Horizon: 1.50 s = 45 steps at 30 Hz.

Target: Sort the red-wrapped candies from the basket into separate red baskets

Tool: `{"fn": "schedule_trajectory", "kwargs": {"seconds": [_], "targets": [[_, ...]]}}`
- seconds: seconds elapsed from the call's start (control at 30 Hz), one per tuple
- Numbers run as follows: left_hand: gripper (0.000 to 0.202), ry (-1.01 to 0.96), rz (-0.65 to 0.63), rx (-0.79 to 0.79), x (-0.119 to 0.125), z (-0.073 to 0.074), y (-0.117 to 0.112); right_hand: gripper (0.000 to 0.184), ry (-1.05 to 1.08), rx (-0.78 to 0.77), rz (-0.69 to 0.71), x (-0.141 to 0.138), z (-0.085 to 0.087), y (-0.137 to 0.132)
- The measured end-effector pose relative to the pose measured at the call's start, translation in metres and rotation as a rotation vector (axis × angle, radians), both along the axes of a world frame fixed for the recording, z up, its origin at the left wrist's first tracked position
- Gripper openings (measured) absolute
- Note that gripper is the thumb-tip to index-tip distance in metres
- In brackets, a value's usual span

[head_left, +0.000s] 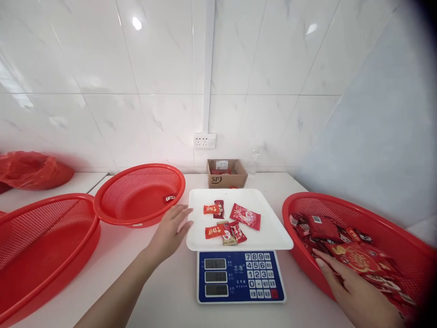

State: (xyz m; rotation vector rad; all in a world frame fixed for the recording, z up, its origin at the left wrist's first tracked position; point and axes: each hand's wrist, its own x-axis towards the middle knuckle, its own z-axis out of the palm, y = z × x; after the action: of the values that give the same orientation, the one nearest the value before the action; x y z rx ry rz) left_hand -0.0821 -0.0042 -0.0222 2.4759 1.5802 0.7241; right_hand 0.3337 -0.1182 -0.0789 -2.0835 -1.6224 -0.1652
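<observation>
My left hand (172,228) is open beside the left edge of the white scale tray (269,234), its fingers apart and nothing in them. Several small wrapped sweets lie on the tray, among them an orange-red packet (214,231), a gold one (229,239) and a larger red packet (245,216). My right hand (355,287) reaches into the right red basket (297,199), among red packets (324,227). Its thumb and forefinger tips come close together there; what lies between them is hard to make out. The blue scale panel (239,291) faces me below the tray.
Two red mesh baskets stand left, one near (68,202) and one farther back (143,171) with a single small packet (169,198) inside. Behind the scale is a cardboard box (227,181) with red packets. A red plastic bag (37,171) lies far left; a tiled wall closes the back.
</observation>
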Motion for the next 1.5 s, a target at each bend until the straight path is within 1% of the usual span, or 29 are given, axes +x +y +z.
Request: {"fn": "schedule_trajectory", "kwargs": {"seconds": [0.07,0.13,0.2,0.23,0.3,0.4,0.53,0.63,0.73,0.83,0.9,0.97,1.03,1.1,1.13,1.2,1.33,1.4,1.47,1.5], "targets": [[0.052,0.018,-0.159,-0.173,0.026,0.012,0.000,0.043,0.013,-0.067,-0.006,-0.003,0.003,-0.001],[0.072,0.101,-0.265,-0.304,0.049,0.021,0.004,0.045,0.029,-0.112,-0.024,-0.005,0.007,-0.002],[0.088,0.207,-0.328,-0.353,0.066,0.024,0.013,0.047,0.047,-0.164,-0.053,-0.007,0.012,-0.002],[0.089,0.253,-0.345,-0.339,0.072,0.024,0.019,0.048,0.053,-0.189,-0.075,-0.008,0.014,-0.003],[0.078,0.306,-0.350,-0.268,0.082,0.020,0.028,0.048,0.057,-0.229,-0.110,-0.012,0.020,-0.003],[0.058,0.313,-0.310,-0.188,0.089,0.012,0.037,0.049,0.050,-0.255,-0.127,-0.018,0.026,-0.005],[0.052,0.294,-0.267,-0.199,0.091,0.008,0.037,0.050,0.046,-0.278,-0.132,-0.022,0.030,-0.005],[0.041,0.245,-0.209,-0.197,0.087,0.013,0.036,0.050,0.040,-0.280,-0.123,-0.022,0.030,-0.006],[0.034,0.213,-0.106,-0.165,0.076,0.025,0.041,0.050,0.042,-0.283,-0.125,-0.021,0.029,-0.006],[0.035,0.217,0.041,-0.103,0.049,0.045,0.057,0.050,0.049,-0.296,-0.137,-0.022,0.031,-0.007],[0.038,0.230,0.139,-0.064,0.023,0.059,0.072,0.050,0.042,-0.294,-0.134,-0.022,0.032,-0.007],[0.039,0.249,0.233,-0.062,-0.002,0.070,0.086,0.049,0.026,-0.280,-0.125,-0.022,0.033,-0.007],[0.041,0.262,0.283,-0.081,-0.019,0.075,0.096,0.048,0.011,-0.258,-0.116,-0.022,0.032,-0.007],[0.048,0.264,0.259,-0.113,-0.020,0.071,0.098,0.046,0.002,-0.236,-0.108,-0.021,0.031,-0.007],[0.052,0.261,0.216,-0.131,-0.014,0.067,0.096,0.046,0.000,-0.221,-0.100,-0.021,0.030,-0.007],[0.056,0.252,0.086,-0.169,0.010,0.055,0.087,0.045,-0.002,-0.200,-0.093,-0.021,0.029,-0.006],[0.067,0.260,-0.208,-0.244,0.080,0.031,0.056,0.046,0.009,-0.226,-0.107,-0.023,0.031,-0.006],[0.080,0.280,-0.383,-0.324,0.111,0.022,0.043,0.047,0.018,-0.247,-0.110,-0.024,0.033,-0.007],[0.091,0.308,-0.493,-0.338,0.134,0.014,0.037,0.049,0.026,-0.267,-0.110,-0.025,0.035,-0.008],[0.092,0.316,-0.516,-0.306,0.142,0.010,0.037,0.049,0.029,-0.278,-0.112,-0.026,0.036,-0.008]]}}
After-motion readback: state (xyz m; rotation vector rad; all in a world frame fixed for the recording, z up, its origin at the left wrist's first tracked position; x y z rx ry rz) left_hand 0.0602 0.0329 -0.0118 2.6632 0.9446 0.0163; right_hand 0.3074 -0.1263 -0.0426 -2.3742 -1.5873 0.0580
